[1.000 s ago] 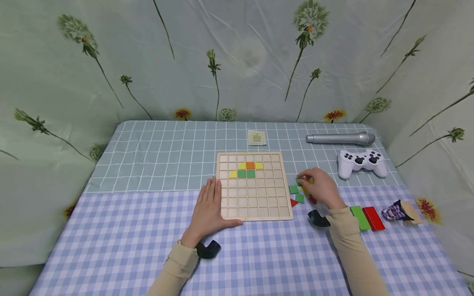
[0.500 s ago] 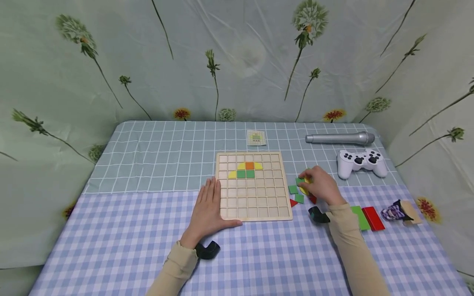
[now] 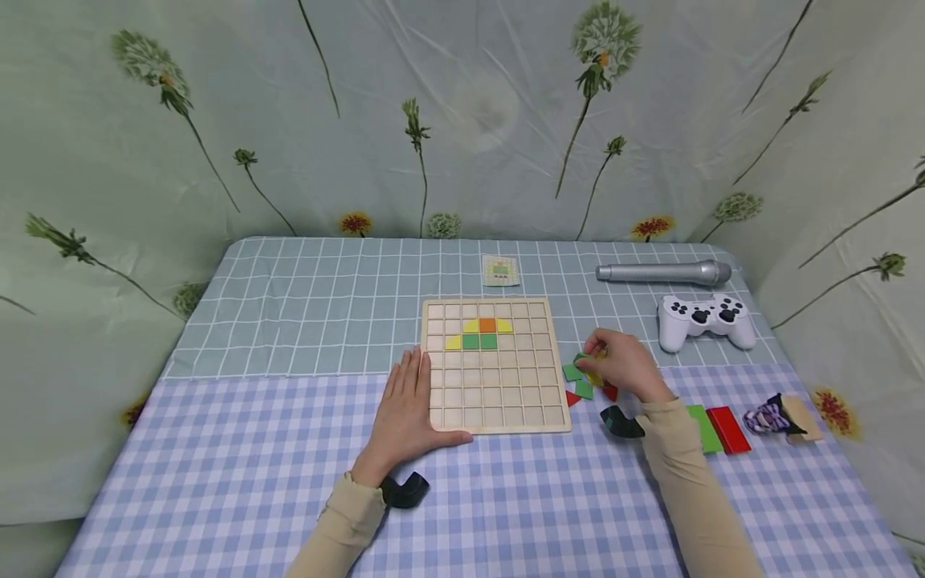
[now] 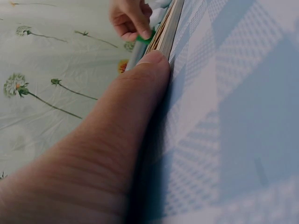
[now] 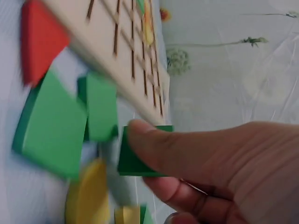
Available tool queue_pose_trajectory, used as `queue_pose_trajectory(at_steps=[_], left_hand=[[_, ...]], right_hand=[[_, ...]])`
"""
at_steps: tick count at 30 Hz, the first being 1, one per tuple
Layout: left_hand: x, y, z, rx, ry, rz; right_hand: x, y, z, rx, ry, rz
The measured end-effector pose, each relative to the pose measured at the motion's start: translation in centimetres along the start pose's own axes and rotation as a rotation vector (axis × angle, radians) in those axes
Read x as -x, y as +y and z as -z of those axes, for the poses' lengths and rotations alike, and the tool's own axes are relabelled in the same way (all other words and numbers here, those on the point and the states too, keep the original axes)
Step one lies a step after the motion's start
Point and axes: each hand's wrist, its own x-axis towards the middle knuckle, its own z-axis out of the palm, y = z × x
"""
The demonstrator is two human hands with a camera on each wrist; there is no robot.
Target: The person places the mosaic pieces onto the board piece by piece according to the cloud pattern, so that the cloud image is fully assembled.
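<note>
My left hand [image 3: 407,405] lies flat with fingers along the left edge of a wooden grid board [image 3: 514,393], its thumb against the front edge. Yellow, orange and green tiles fill a few cells in the board's upper part, among them an orange square tile [image 3: 487,325]. Right of the board, my right hand [image 3: 620,363] pinches a green square tile [image 5: 126,156] between thumb and fingers, raised over the loose pieces. Below it in the right wrist view are other green tiles [image 5: 56,126], a red triangle tile [image 5: 39,42] and a yellow tile [image 5: 88,196].
A small pattern card [image 3: 501,270] lies behind the board. At the back right are a silver microphone [image 3: 661,273] and a white game controller [image 3: 704,321]. Green and red blocks [image 3: 728,429] and a small purple figure [image 3: 769,415] lie to the right of my right forearm.
My right hand has picked a green square tile up from the loose pile and tilted it. The left hand stays in place at the board.
</note>
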Motion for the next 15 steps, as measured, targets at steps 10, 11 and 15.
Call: queue_pose_trajectory(at_steps=[10, 11, 15], left_hand=[[0.0, 0.0, -0.1, -0.008, 0.002, -0.006], [0.1, 0.0, -0.1, -0.01, 0.002, -0.007], [0.1, 0.0, -0.1, -0.014, -0.001, 0.0]], right_hand=[[-2.2, -3.5, -2.6, -0.128, 0.036, 0.124], [-2.4, -4.0, -2.8, -0.136, 0.034, 0.134], [-3.3, -5.4, -3.8, -0.153, 0.026, 0.156]])
